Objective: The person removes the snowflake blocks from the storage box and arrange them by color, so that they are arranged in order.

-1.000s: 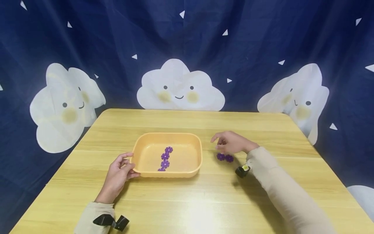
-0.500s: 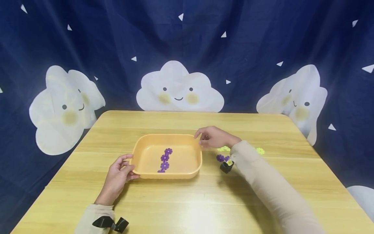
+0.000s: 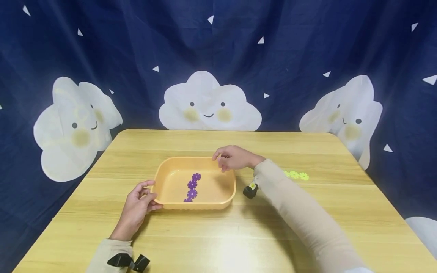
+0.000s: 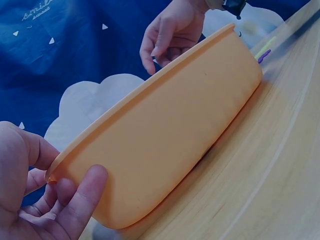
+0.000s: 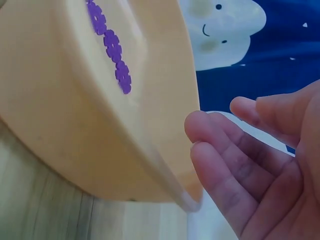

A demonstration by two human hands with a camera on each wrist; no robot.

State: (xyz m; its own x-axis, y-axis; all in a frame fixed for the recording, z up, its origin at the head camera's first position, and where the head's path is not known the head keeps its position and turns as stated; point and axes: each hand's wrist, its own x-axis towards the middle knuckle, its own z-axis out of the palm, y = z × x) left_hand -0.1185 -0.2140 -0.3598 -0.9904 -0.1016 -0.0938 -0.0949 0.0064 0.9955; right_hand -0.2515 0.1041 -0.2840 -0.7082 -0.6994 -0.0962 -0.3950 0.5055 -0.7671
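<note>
A light-orange plastic basin (image 3: 196,206) stands on the table. My left hand (image 3: 134,208) grips its left rim, the thumb (image 4: 90,192) flat against the outer wall in the left wrist view. Inside lies a chain of purple flower-shaped interlocking discs (image 3: 192,184), also visible in the right wrist view (image 5: 113,46). Over the basin's back right corner hovers my right hand (image 3: 235,157), its fingers loosely bent with nothing between them. To the right, a row of yellow-green flower discs (image 3: 296,174) lies partly hidden behind the right sleeve.
The wooden table (image 3: 205,239) reaches back to a dark blue curtain (image 3: 218,41) with cloud faces. Right of the basin, a sliver of purple (image 4: 264,56) shows on the table in the left wrist view. A black wrist camera (image 3: 250,191) sits below the right wrist.
My right hand has moved left, from above the purple discs on the table to over the basin's right corner. Yellow-green discs came into view; the sleeve now hides those purple discs. The left hand stays put.
</note>
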